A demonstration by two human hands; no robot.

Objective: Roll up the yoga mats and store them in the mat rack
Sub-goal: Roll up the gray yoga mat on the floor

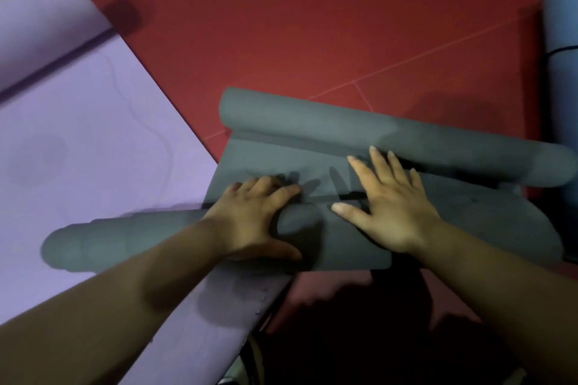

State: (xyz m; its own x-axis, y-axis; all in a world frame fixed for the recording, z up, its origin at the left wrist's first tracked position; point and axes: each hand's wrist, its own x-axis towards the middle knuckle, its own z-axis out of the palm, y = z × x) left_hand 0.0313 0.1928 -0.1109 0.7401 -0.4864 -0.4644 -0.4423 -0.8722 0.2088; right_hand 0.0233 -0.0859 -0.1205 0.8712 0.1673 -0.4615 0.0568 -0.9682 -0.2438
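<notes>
A grey yoga mat [269,159] lies on the red floor, curled into a roll at its far end [344,125] and into a thicker roll at its near end [125,237]. My left hand [250,216] lies over the near roll with fingers curved across its top and thumb against its near side. My right hand [387,206] rests flat on the same roll, fingers spread and straight, reaching toward the far curl. A purple yoga mat [81,141] lies unrolled at the left, partly under the grey roll. No mat rack is in view.
A rolled blue mat [561,25] stands at the right edge. Red floor tiles [312,25] stretch beyond the grey mat. A second purple mat edge [37,28] overlaps the purple mat at the far left. My legs are in shadow below.
</notes>
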